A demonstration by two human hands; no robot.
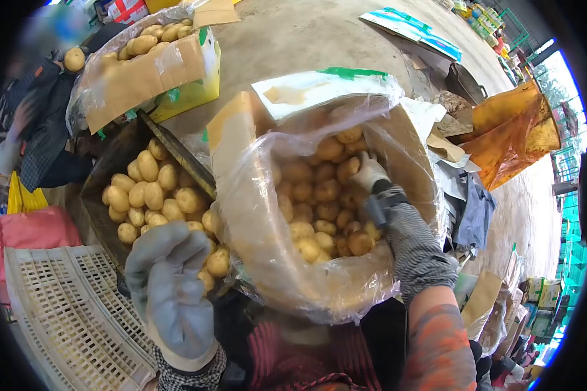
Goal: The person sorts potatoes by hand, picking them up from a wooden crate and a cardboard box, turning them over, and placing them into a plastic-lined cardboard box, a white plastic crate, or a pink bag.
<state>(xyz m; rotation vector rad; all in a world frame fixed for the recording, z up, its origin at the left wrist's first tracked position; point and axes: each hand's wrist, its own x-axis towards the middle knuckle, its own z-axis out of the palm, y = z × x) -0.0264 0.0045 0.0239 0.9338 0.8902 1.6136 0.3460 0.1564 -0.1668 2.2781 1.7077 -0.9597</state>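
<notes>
My right hand (372, 174), in a pale glove with a checked sleeve, reaches into a plastic-lined cardboard box (241, 195) filled with potatoes (326, 191). Its fingers close against a potato (348, 171) near the box's right side; the fingertips are partly hidden. My left hand (173, 287), in a grey coated glove, is raised at the lower left with its fingers bent upward and apart from the thumb. Nothing shows in it. Just beyond it, a dark crate (104, 215) holds loose potatoes (147, 189).
A white slatted plastic crate (78, 313) lies at lower left, beside pink cloth (29, 241). Another box (143, 81) of potatoes stands at upper left, near a person (49, 124) and a held-up potato (74, 59). An orange container (509, 133) and cardboard scraps lie right.
</notes>
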